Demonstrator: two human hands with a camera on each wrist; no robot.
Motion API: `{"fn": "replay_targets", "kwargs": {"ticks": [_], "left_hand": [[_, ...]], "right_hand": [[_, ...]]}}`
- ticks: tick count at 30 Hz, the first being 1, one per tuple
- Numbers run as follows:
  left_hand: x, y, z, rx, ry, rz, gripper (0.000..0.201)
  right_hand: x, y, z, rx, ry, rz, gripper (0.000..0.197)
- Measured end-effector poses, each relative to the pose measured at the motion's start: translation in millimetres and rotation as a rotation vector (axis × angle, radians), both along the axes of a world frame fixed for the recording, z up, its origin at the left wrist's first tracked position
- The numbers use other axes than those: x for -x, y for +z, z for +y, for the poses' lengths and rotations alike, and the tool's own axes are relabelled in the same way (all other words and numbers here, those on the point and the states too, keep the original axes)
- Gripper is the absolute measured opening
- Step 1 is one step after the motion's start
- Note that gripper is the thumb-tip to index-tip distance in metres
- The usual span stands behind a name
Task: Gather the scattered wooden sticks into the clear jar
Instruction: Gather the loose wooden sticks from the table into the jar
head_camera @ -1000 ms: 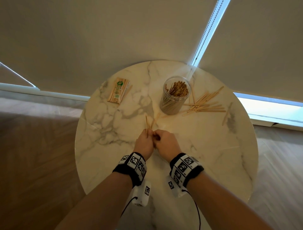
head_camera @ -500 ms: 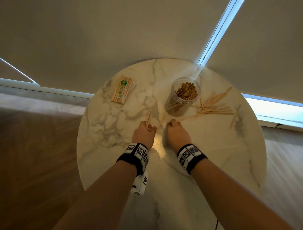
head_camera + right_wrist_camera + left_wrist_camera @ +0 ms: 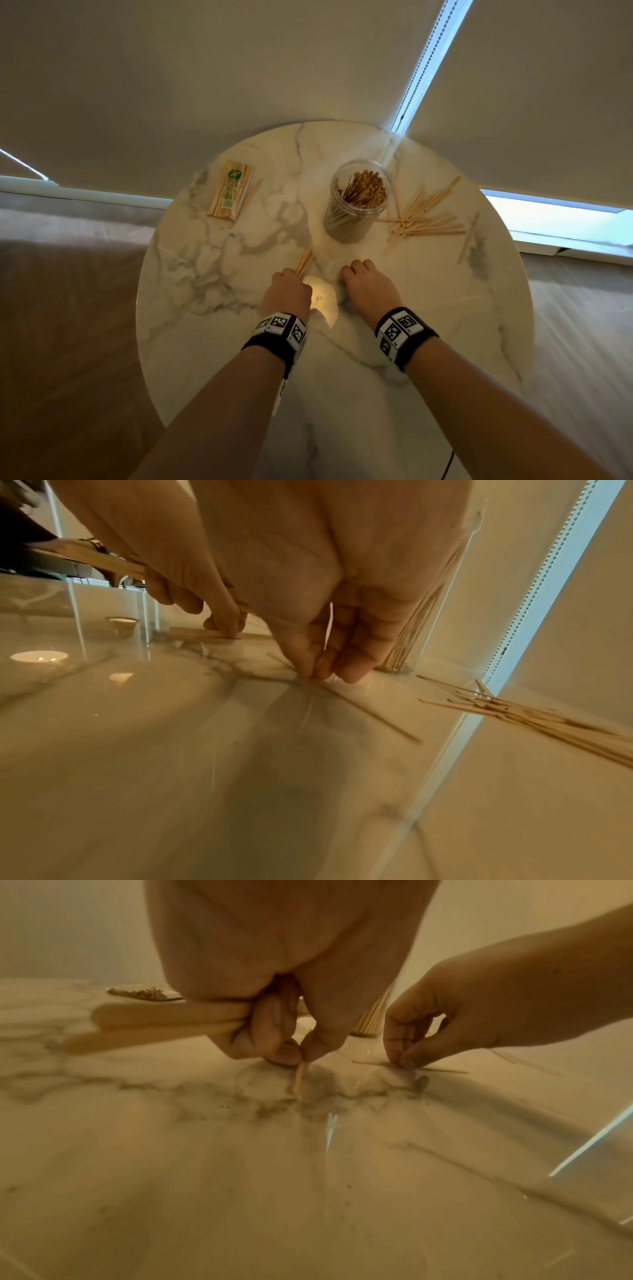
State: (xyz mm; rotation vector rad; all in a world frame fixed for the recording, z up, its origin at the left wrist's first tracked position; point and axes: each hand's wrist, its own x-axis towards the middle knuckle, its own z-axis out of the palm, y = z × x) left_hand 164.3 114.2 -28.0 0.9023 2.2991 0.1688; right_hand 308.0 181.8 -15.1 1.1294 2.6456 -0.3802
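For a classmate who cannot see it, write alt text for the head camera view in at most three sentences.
Two hands work on a round marble table: the left hand grips a few flat wooden sticks, while the right hand reaches down to the surface. Beyond them stands a clear jar of thin sticks, with loose sticks right of it and a wrapped pack to the left.

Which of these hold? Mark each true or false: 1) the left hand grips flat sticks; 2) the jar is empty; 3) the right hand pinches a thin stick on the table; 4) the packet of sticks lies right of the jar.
1) True: the left hand grips a bundle of flat sticks.
2) False: the jar already holds many sticks.
3) True: the right hand pinches a thin stick lying on the table.
4) False: the packet of sticks lies left of the jar.
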Motion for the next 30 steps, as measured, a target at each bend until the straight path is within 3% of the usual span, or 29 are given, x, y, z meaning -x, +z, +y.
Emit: {"fn": "replay_targets", "kwargs": {"ticks": [4,8,12,14,20,22,24,27,30], "left_hand": [[-0.6,1.9,-8.8,-0.130,0.037,-0.103,0.021],[-4.6,5.4,-16.8,-0.331,0.171,-0.490,0.013],[-13.2,5.4,-20.1,-0.386,0.189,-0.676,0.018],[-17.2,5.3,-22.5,-0.383,0.198,-0.732,0.018],[-26.6,17.9,-28.0,-0.424,0.303,-0.921,0.012],[-27.4,18.8,-31.9,-0.417,0.273,-0.927,0.017],[-27.6,18.8,-35.6,-0.361,0.209,-0.910,0.028],[-29.9,19.9,-41.1,-0.295,0.035,-0.853,0.027],[-32.2,24.0,-41.9,-0.271,-0.009,-0.889,0.022]], "right_hand": [[-3.3,-4.2,-2.6,0.052,-0.082,0.041,0.021],[1.4,2.3,2.1,0.324,-0.557,0.468,0.006],[14.2,13.1,3.8,0.564,-0.760,0.771,0.020],[18.2,14.3,2.4,0.648,-0.770,0.795,0.030],[14.8,11.6,-7.9,0.560,-0.727,0.761,0.016],[13.8,14.0,-9.7,0.593,-0.725,0.768,0.014],[16.2,20.4,-11.0,0.662,-0.764,0.803,0.023],[20.9,30.8,-13.1,0.760,-0.785,0.850,0.033],[19.4,36.6,-12.5,0.615,-0.601,0.734,0.017]]}}
